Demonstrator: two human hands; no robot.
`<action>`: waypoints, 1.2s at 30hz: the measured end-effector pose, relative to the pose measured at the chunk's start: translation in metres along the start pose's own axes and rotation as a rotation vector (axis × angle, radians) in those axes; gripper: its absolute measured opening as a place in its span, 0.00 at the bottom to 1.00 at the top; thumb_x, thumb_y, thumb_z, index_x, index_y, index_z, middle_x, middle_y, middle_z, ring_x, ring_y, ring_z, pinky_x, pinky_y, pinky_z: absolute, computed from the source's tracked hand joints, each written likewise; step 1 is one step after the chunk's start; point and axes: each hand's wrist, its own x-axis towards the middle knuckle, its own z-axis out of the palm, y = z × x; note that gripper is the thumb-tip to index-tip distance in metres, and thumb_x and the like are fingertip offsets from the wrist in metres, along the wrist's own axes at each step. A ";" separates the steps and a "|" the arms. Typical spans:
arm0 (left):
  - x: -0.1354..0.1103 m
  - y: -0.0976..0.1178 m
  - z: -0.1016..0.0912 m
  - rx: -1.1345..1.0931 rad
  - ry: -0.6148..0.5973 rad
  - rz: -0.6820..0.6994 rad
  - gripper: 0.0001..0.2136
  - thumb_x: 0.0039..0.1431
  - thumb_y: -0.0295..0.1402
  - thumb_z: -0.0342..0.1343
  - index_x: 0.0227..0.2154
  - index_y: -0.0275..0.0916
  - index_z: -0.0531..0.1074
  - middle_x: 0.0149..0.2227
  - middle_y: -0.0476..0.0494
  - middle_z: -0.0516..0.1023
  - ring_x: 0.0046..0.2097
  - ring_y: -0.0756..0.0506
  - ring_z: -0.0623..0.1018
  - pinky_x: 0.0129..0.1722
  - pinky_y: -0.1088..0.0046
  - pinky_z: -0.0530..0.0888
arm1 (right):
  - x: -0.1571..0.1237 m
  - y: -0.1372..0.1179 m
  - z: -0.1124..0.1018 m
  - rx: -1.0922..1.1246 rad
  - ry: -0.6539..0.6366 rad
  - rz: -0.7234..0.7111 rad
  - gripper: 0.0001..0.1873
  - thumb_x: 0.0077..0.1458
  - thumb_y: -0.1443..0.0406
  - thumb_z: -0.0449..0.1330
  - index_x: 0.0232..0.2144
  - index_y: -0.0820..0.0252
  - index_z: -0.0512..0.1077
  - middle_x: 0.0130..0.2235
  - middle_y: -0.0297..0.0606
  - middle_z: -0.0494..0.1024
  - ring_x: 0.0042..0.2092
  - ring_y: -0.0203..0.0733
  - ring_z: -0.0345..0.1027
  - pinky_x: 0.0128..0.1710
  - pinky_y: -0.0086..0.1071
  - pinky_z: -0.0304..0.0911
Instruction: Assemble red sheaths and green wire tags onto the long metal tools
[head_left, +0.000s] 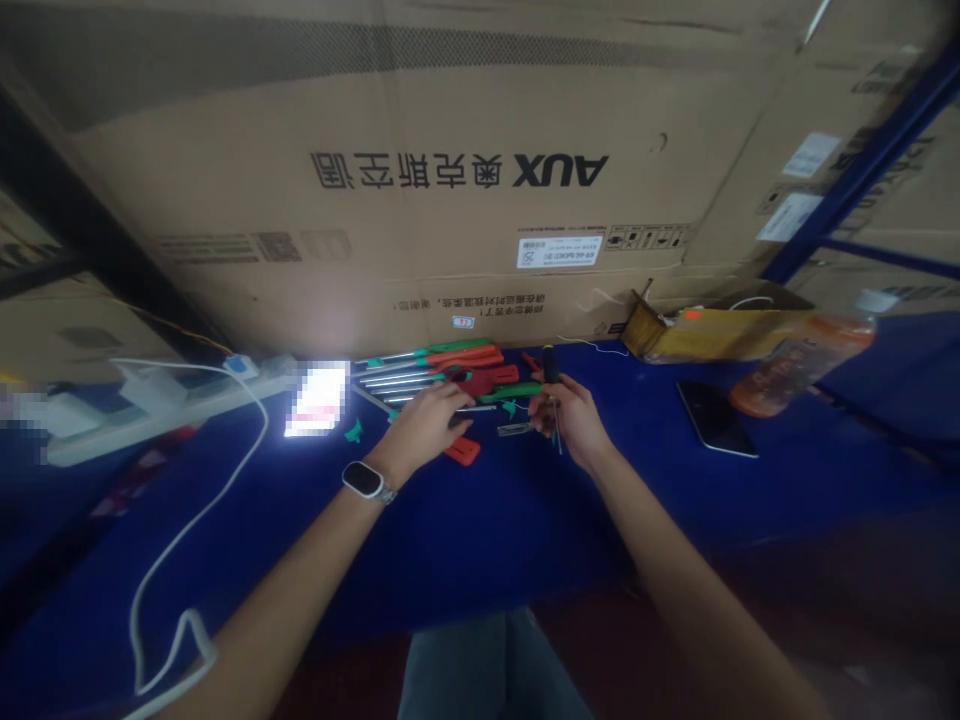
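Note:
My right hand is closed around a screwdriver with a black and yellow handle; its thin shaft points down. Close to those fingers is a small silver metal piece. My left hand, wearing a watch, is bent over the tools with its fingers curled. A thin metal rod shows beside its fingertips, but what it grips is hidden. Behind it lie several metal rods with red handles and green handles. An orange-red handle lies below my left hand.
Small green clips lie on the blue table. At left are a lit screen, a power strip and a white cable. At right are a phone, a bottle and a yellow box. A large carton stands behind.

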 end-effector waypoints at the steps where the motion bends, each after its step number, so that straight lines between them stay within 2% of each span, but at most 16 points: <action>1: 0.005 0.003 0.003 0.024 -0.037 0.000 0.09 0.61 0.28 0.57 0.44 0.37 0.75 0.45 0.40 0.78 0.49 0.39 0.76 0.51 0.60 0.72 | -0.002 0.000 -0.004 -0.047 -0.006 0.006 0.20 0.44 0.58 0.61 0.40 0.58 0.67 0.19 0.29 0.73 0.15 0.35 0.61 0.13 0.26 0.48; 4: 0.018 0.007 0.011 0.105 -0.101 -0.003 0.09 0.59 0.23 0.55 0.40 0.38 0.76 0.43 0.40 0.78 0.46 0.39 0.78 0.47 0.61 0.74 | -0.008 0.003 -0.020 -0.150 0.030 -0.030 0.23 0.44 0.59 0.61 0.44 0.59 0.68 0.16 0.26 0.70 0.13 0.32 0.54 0.13 0.26 0.44; 6: 0.024 0.006 0.012 0.118 -0.107 0.021 0.10 0.57 0.22 0.54 0.39 0.39 0.76 0.42 0.41 0.78 0.44 0.40 0.78 0.43 0.64 0.74 | -0.011 0.004 -0.031 -0.199 0.092 -0.075 0.25 0.43 0.60 0.62 0.46 0.60 0.68 0.15 0.23 0.67 0.14 0.32 0.54 0.14 0.25 0.45; 9: 0.026 0.002 0.005 0.041 -0.062 0.039 0.11 0.57 0.21 0.53 0.39 0.39 0.76 0.42 0.42 0.77 0.41 0.42 0.79 0.40 0.66 0.74 | -0.011 0.008 -0.045 -0.276 0.133 -0.104 0.26 0.41 0.63 0.62 0.46 0.60 0.68 0.15 0.22 0.67 0.16 0.32 0.56 0.16 0.26 0.48; 11: 0.029 -0.004 -0.008 -0.061 0.008 0.034 0.12 0.59 0.22 0.52 0.40 0.40 0.77 0.42 0.42 0.78 0.42 0.43 0.79 0.44 0.66 0.74 | -0.010 0.011 -0.050 -0.316 0.130 -0.110 0.27 0.41 0.64 0.62 0.47 0.60 0.68 0.17 0.23 0.69 0.17 0.33 0.57 0.17 0.27 0.50; 15: 0.037 -0.020 -0.043 -0.141 0.106 0.003 0.12 0.65 0.28 0.52 0.46 0.40 0.78 0.45 0.42 0.78 0.43 0.43 0.78 0.48 0.63 0.73 | -0.007 0.019 -0.044 -0.399 0.068 -0.185 0.26 0.44 0.65 0.61 0.48 0.59 0.69 0.21 0.27 0.73 0.20 0.35 0.63 0.20 0.29 0.55; 17: 0.038 -0.026 -0.057 -0.112 0.081 -0.008 0.12 0.66 0.31 0.52 0.47 0.39 0.78 0.45 0.41 0.78 0.46 0.42 0.78 0.51 0.61 0.72 | -0.007 0.023 -0.035 -0.414 0.011 -0.218 0.25 0.45 0.65 0.60 0.49 0.58 0.69 0.23 0.28 0.74 0.22 0.36 0.65 0.23 0.30 0.58; 19: 0.033 -0.029 -0.063 -0.096 0.050 -0.017 0.13 0.66 0.31 0.51 0.47 0.40 0.78 0.45 0.41 0.78 0.45 0.42 0.78 0.51 0.61 0.72 | -0.007 0.023 -0.024 -0.394 -0.043 -0.215 0.24 0.45 0.65 0.60 0.48 0.58 0.69 0.22 0.28 0.75 0.22 0.37 0.66 0.24 0.31 0.58; 21: 0.023 -0.028 -0.059 -0.105 0.027 -0.014 0.12 0.66 0.30 0.51 0.47 0.41 0.78 0.45 0.43 0.79 0.44 0.43 0.78 0.49 0.62 0.73 | -0.006 0.020 -0.012 -0.340 -0.080 -0.179 0.20 0.44 0.65 0.60 0.44 0.60 0.70 0.19 0.29 0.74 0.22 0.37 0.65 0.22 0.30 0.56; 24: 0.006 -0.017 -0.039 -0.133 0.051 0.024 0.13 0.66 0.28 0.51 0.48 0.42 0.77 0.47 0.43 0.79 0.46 0.43 0.78 0.49 0.63 0.74 | -0.003 0.013 0.002 -0.216 -0.083 -0.114 0.16 0.40 0.65 0.62 0.36 0.59 0.69 0.17 0.28 0.72 0.19 0.34 0.61 0.18 0.27 0.49; 27: 0.000 -0.004 -0.013 -0.152 0.047 0.106 0.12 0.65 0.24 0.51 0.46 0.39 0.77 0.45 0.42 0.80 0.47 0.43 0.78 0.49 0.64 0.74 | 0.003 0.006 0.012 -0.101 -0.056 -0.065 0.18 0.37 0.64 0.62 0.35 0.58 0.67 0.16 0.26 0.72 0.15 0.29 0.52 0.16 0.25 0.43; 29: 0.001 0.001 -0.003 -0.125 0.002 0.153 0.11 0.63 0.24 0.53 0.45 0.38 0.77 0.42 0.42 0.81 0.48 0.42 0.77 0.50 0.62 0.73 | 0.008 0.003 0.015 -0.056 -0.042 -0.048 0.19 0.37 0.64 0.62 0.36 0.58 0.66 0.16 0.25 0.71 0.14 0.27 0.47 0.15 0.25 0.40; 32: 0.002 -0.007 -0.002 -0.115 0.075 0.143 0.10 0.63 0.27 0.55 0.46 0.37 0.75 0.47 0.40 0.80 0.50 0.41 0.76 0.53 0.59 0.72 | 0.013 0.001 0.016 -0.054 -0.039 -0.038 0.22 0.35 0.64 0.63 0.37 0.59 0.66 0.16 0.25 0.70 0.14 0.26 0.47 0.14 0.24 0.38; 34: -0.003 -0.020 -0.009 -0.098 0.155 0.058 0.10 0.65 0.28 0.53 0.46 0.37 0.75 0.48 0.38 0.78 0.51 0.40 0.76 0.53 0.59 0.72 | 0.016 0.001 0.017 -0.087 -0.051 -0.032 0.23 0.35 0.63 0.63 0.38 0.59 0.65 0.17 0.25 0.70 0.14 0.26 0.48 0.14 0.24 0.38; 36: -0.009 -0.033 -0.016 -0.032 0.154 -0.063 0.09 0.63 0.27 0.54 0.44 0.37 0.76 0.46 0.38 0.78 0.49 0.39 0.76 0.52 0.59 0.72 | 0.020 0.002 0.019 -0.118 -0.063 -0.024 0.23 0.35 0.63 0.63 0.38 0.58 0.65 0.17 0.24 0.70 0.15 0.27 0.48 0.14 0.23 0.38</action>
